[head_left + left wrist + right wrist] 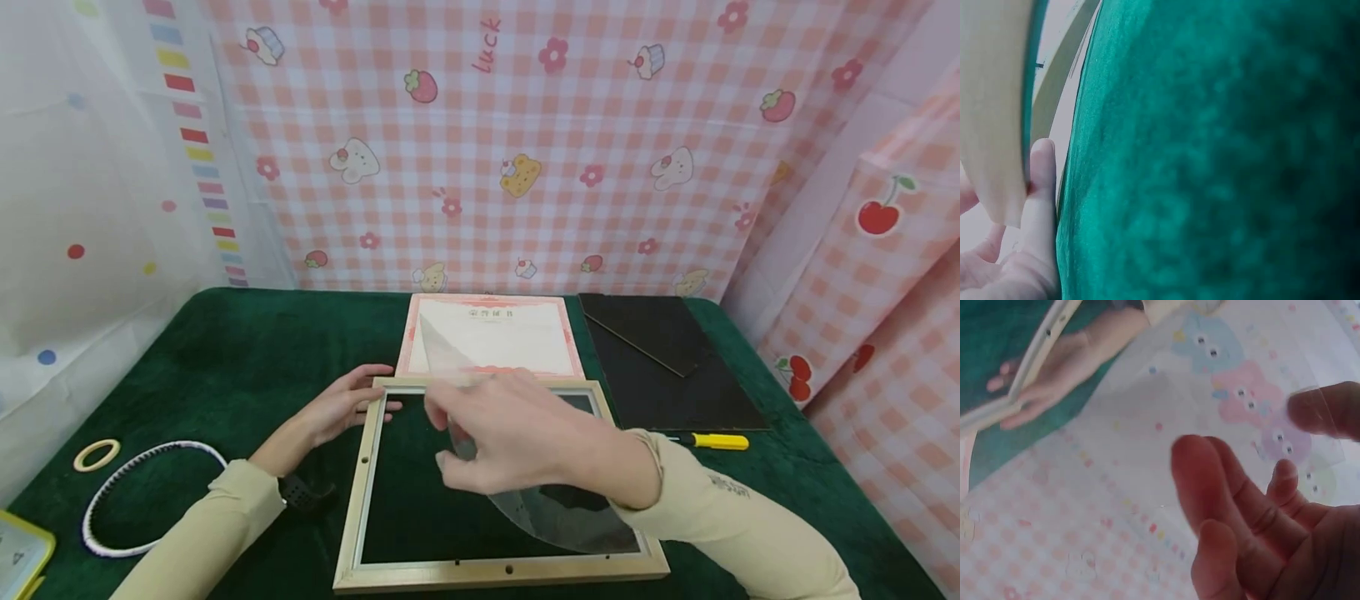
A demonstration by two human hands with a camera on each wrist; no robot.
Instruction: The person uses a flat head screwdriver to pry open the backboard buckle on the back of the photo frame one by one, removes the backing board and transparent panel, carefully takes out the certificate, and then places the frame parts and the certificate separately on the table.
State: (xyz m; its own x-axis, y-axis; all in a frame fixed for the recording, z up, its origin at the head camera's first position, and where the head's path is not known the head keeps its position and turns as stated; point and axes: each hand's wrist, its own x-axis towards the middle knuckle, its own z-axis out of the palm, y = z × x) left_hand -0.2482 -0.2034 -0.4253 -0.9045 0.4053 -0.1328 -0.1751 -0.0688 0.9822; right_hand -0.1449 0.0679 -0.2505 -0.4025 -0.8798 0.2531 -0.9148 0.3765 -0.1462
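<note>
A pale wooden picture frame [420, 573] lies on the green cloth with its opening facing up. My left hand [341, 408] grips the far left corner of this frame; up close in the left wrist view, the wood [997, 112] sits between thumb and fingers. Over the opening, my right hand [517, 433] holds a bent clear plastic sheet [540, 521]. One end of the sheet rises past the far rail, while the other curves down toward the near right corner. In the right wrist view, the right thumb [1329, 411] lies against the sheet's edge, fingers spread beside it.
Behind the frame lies a pink-bordered certificate [517, 337]. To its right are a black backing board [675, 404] and a yellow-handled screwdriver [720, 442]. A small wooden ring [78, 461], a white hoop [87, 517] and a yellow-edged object [18, 550] sit at left.
</note>
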